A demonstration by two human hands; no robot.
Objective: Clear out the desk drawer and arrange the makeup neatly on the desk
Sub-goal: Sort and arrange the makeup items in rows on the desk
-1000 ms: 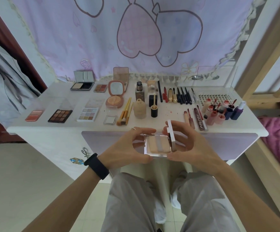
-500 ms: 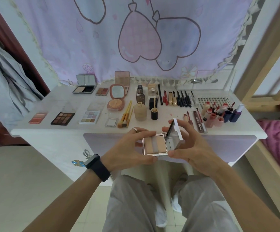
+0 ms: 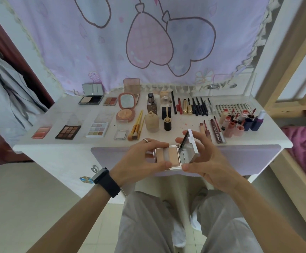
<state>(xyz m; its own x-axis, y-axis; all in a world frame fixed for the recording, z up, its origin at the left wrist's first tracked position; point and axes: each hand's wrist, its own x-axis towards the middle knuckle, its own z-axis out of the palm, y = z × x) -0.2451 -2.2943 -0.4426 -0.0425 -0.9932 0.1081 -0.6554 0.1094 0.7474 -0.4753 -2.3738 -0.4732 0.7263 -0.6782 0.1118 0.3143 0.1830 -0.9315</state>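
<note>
1. Head view, hands: both are working at a small square compact (image 3: 167, 156), held in the air just in front of the near edge of the desk (image 3: 57, 147), above the person's knees.
2. The left hand (image 3: 139, 157) is pinching the compact's base, thumb on the near edge and fingers on the far edge. A ring (image 3: 145, 140) and a dark watch (image 3: 105, 180) are showing on that side.
3. The right hand (image 3: 203, 161) is gripping the lid (image 3: 191, 143), which is standing open and leaning right. Its fingers are curling over the far edge, and its thumb is sitting at the near hinge corner.
4. Head view, desk: open palettes are lying at the left, with a dark palette (image 3: 68, 132) among them. Brushes (image 3: 136, 127) and a beige bottle (image 3: 151, 122) are sitting mid-desk, pencils (image 3: 194, 106) are lining the far side, and lip tubes (image 3: 234, 125) are clustering at the right.
5. A lavender drawer front (image 3: 249, 161) is showing behind the hands; its inside is hidden.
6. Handling, as a judgement: the compact is looking light, with a stiff, glossy shell that may be slippery at the edges. Pressed powder is brittle and a drop could crack it, and the hinge is probably the weak spot.
7. The best hold is looking like the base's side edges, fingers off the pans, and the base kept level when setting it down.
</note>
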